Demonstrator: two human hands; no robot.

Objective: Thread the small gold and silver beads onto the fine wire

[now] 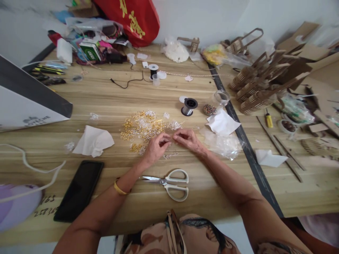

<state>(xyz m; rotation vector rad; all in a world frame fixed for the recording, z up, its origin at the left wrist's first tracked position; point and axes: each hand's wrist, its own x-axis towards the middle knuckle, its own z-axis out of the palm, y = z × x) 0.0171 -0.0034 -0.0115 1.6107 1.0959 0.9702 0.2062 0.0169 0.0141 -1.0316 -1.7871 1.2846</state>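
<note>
Both hands come together at the centre of the frame: the left hand (pixel 158 144) has its fingers curled with the thumb close to them, and the right hand (pixel 186 138) makes a narrow pinch, its fingertips just beside the left's. Anything between them is too small to make out, so I cannot tell whether either one holds a piece. The small gold and silver pieces (pixel 148 125) lie in a loose heap at the centre, just above the left hand, with thin silver pins (pixel 174 124) to its right and a few tiny rings (pixel 170 155) below the fingertips.

The likeliest trouble is a dropped piece: with a grip this fine, one slip could lose it among lookalikes on the bare wood. A wrist dragged upward could smear the heap and mix gold with silver. The scissors (pixel 163 181), lower centre, point their blades at the left forearm (pixel 113 203), so a careless shift of that arm might meet the tip. Right of centre, the wire spool (pixel 188 107) and the jar (pixel 222 98) with its beads (pixel 209 109) could be knocked by a hasty reach of the right hand
</note>
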